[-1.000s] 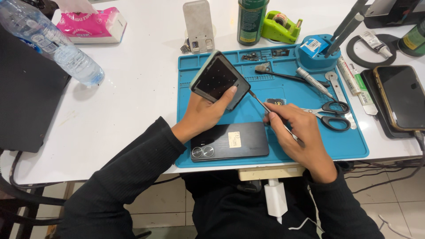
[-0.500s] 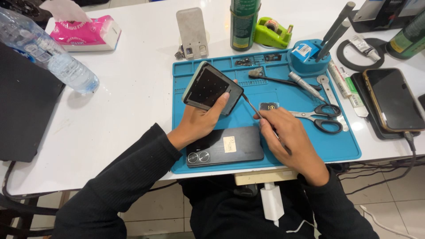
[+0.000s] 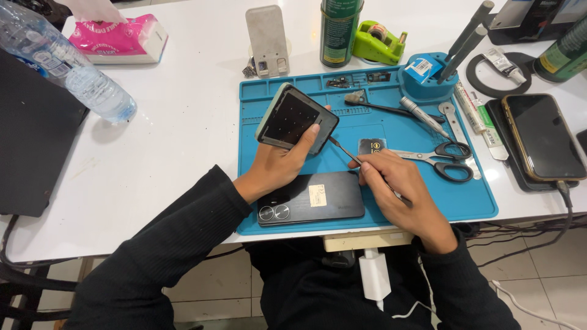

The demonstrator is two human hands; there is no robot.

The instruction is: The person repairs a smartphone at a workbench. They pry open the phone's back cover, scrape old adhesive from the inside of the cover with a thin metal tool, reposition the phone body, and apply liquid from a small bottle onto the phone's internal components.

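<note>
My left hand [image 3: 278, 168] holds a small dark phone body [image 3: 293, 119] tilted above a blue work mat [image 3: 477, 201], thumb pressed on its right edge. My right hand [image 3: 400, 192] grips a thin metal pry tool [image 3: 345, 151] like a pen, its tip touching the lower right edge of the held phone. A black phone back cover [image 3: 321, 201] with two round camera rings lies flat on the mat below both hands.
On the mat lie scissors [image 3: 443, 160], a screwdriver [image 3: 422, 115], a small black chip [image 3: 371, 146] and a blue tool holder [image 3: 428, 76]. A second phone [image 3: 544, 137] charges at right. A water bottle [image 3: 67, 64], tissue pack [image 3: 119, 38], green can [image 3: 339, 27] and tape dispenser [image 3: 382, 41] stand behind.
The view has shifted slightly. My hands keep the same hold, with the tool tip staying at the phone's lower right edge.
</note>
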